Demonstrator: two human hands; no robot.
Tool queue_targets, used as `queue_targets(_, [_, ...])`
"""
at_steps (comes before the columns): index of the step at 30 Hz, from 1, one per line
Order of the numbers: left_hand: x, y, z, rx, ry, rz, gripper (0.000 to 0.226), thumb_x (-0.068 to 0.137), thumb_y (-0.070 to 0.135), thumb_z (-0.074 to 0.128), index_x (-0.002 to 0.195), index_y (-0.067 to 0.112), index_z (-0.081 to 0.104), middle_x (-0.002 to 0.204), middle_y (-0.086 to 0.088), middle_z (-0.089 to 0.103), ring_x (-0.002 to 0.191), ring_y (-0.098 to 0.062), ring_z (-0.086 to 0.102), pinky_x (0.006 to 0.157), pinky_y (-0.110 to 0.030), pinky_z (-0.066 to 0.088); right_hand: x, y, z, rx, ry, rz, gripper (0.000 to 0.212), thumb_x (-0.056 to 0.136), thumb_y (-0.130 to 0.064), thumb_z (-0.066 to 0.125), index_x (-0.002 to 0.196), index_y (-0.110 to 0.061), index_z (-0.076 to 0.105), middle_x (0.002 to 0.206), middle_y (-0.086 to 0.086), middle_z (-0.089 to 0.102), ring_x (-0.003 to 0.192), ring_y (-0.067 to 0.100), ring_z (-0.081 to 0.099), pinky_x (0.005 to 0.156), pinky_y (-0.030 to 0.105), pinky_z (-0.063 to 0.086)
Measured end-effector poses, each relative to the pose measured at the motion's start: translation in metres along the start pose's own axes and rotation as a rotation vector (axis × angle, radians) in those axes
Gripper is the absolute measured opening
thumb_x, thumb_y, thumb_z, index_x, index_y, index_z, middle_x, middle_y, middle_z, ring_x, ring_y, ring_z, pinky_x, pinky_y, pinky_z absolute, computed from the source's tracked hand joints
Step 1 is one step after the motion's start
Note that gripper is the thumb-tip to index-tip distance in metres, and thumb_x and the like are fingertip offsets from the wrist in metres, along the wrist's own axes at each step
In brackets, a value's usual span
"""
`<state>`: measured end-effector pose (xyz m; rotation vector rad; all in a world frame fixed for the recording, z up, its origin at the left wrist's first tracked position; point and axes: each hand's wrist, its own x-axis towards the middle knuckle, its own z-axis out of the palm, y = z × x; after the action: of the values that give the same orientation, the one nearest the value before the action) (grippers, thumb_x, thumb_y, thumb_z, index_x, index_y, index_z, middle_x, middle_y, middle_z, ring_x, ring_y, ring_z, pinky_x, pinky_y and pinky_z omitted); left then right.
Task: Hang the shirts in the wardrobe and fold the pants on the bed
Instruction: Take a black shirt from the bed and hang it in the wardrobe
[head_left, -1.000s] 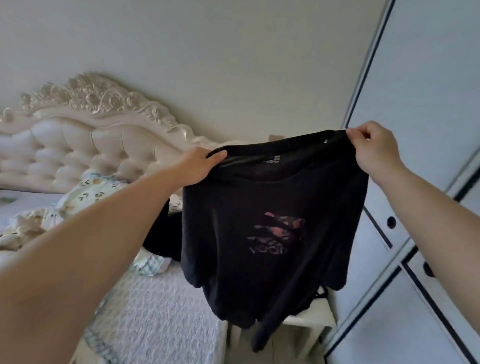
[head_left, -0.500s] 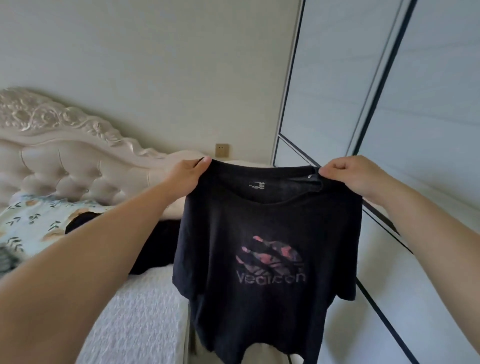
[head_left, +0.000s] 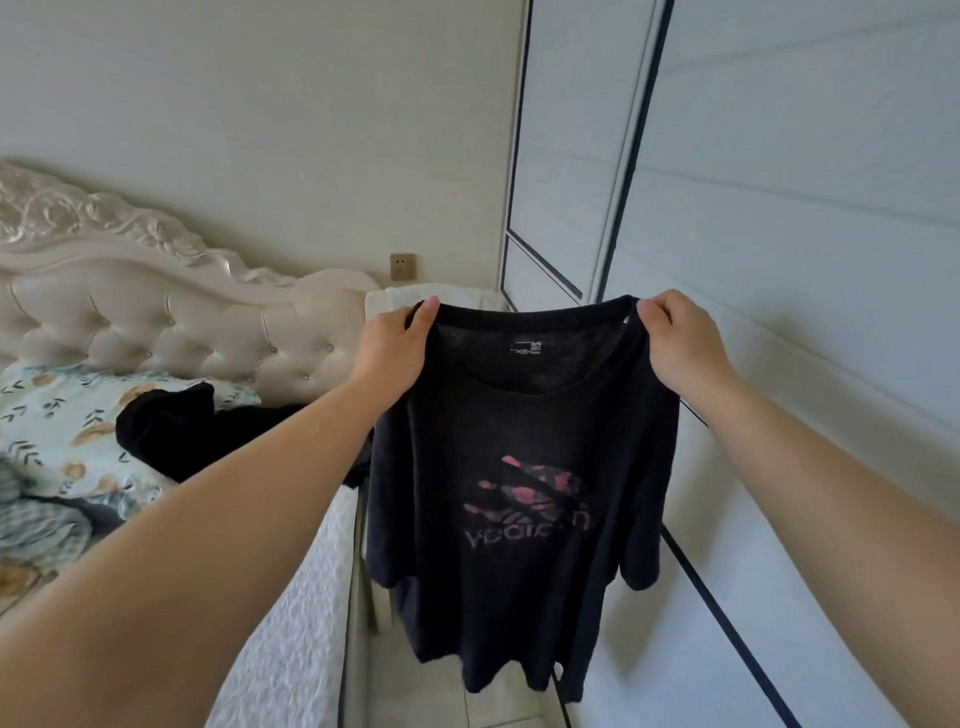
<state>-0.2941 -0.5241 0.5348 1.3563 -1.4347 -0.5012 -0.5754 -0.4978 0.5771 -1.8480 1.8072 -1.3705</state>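
Note:
A black T-shirt with a pink and purple chest print hangs in the air in front of me, its front facing me. My left hand pinches its left shoulder and my right hand pinches its right shoulder, so the shirt is spread flat between them. It hangs between the bed on the left and the white wardrobe on the right, whose doors are closed. Another dark garment lies crumpled on the bed by the floral pillow.
A tufted cream headboard runs along the left wall. A white nightstand stands in the corner behind the shirt, below a wall socket. A narrow strip of tiled floor separates bed and wardrobe.
The view has turned right, from the bed toward the wardrobe doors. Both hands keep their hold, and the shirt now hangs squarer and wider spread than before.

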Motion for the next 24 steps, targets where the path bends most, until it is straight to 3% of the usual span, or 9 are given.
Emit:
queue_targets(3, [-0.014, 0.012, 0.005, 0.005, -0.021, 0.009, 0.052, 0.097, 0.049, 0.040, 0.050, 0.027, 0.037, 0.035, 0.015, 0.039, 0.035, 0.000, 0.039, 0.045, -0.022, 0.028, -0.013, 0.004, -0.014, -0.008, 0.007, 0.018, 0.023, 0.098, -0.030, 0.041, 0.092, -0.012, 0.053, 0.079, -0.007, 0.051, 0.071, 0.010, 0.046, 0.060, 0.024, 0.031])
queue_targets(7, [-0.023, 0.034, 0.014, 0.026, -0.121, 0.066, 0.054, 0.097, 0.052, 0.037, 0.068, 0.010, 0.056, 0.056, 0.004, 0.049, 0.054, -0.010, 0.049, 0.055, -0.028, 0.038, -0.029, 0.001, -0.033, -0.031, 0.065, 0.009, 0.019, 0.097, -0.028, 0.043, 0.086, -0.016, 0.053, 0.074, -0.012, 0.051, 0.066, 0.001, 0.046, 0.053, 0.006, 0.033])
queue_targets(9, [-0.026, 0.048, 0.021, 0.001, -0.134, 0.107, 0.054, 0.097, 0.051, 0.038, 0.067, 0.009, 0.054, 0.060, 0.000, 0.049, 0.058, -0.013, 0.049, 0.058, -0.028, 0.039, -0.038, -0.004, -0.044, -0.052, 0.124, -0.030, 0.018, 0.096, -0.026, 0.045, 0.082, -0.017, 0.052, 0.072, -0.013, 0.051, 0.065, 0.001, 0.046, 0.054, 0.001, 0.033])
queue_targets(15, [-0.041, 0.089, 0.044, -0.001, -0.154, 0.210, 0.054, 0.095, 0.054, 0.040, 0.056, 0.016, 0.042, 0.045, 0.011, 0.040, 0.043, -0.004, 0.039, 0.046, -0.020, 0.031, -0.076, -0.020, -0.076, -0.091, 0.298, -0.109, 0.022, 0.096, -0.024, 0.047, 0.075, -0.020, 0.050, 0.064, -0.012, 0.050, 0.059, 0.002, 0.046, 0.051, 0.007, 0.033])
queue_targets(18, [-0.052, 0.108, 0.054, 0.004, -0.193, 0.340, 0.048, 0.096, 0.052, 0.038, 0.068, 0.017, 0.052, 0.052, 0.008, 0.045, 0.050, -0.007, 0.044, 0.049, -0.026, 0.031, -0.095, -0.027, -0.097, -0.151, 0.332, -0.151, 0.029, 0.095, -0.021, 0.049, 0.068, -0.029, 0.045, 0.061, -0.011, 0.049, 0.056, 0.002, 0.045, 0.052, 0.006, 0.035])
queue_targets(21, [-0.065, 0.128, 0.060, 0.025, -0.180, 0.477, 0.050, 0.097, 0.051, 0.036, 0.090, 0.012, 0.065, 0.057, 0.010, 0.049, 0.057, -0.007, 0.049, 0.050, -0.022, 0.032, -0.114, -0.036, -0.120, -0.213, 0.378, -0.169, 0.033, 0.095, -0.021, 0.050, 0.065, -0.034, 0.041, 0.058, -0.012, 0.048, 0.054, -0.002, 0.047, 0.053, 0.007, 0.036])
queue_targets(24, [-0.081, 0.150, 0.063, 0.010, -0.194, 0.550, 0.053, 0.098, 0.050, 0.035, 0.086, 0.007, 0.064, 0.063, 0.002, 0.056, 0.064, -0.014, 0.056, 0.054, -0.022, 0.039, -0.133, -0.047, -0.142, -0.253, 0.404, -0.190, 0.032, 0.095, -0.022, 0.049, 0.067, -0.035, 0.042, 0.058, -0.012, 0.048, 0.055, -0.006, 0.047, 0.052, 0.007, 0.036])
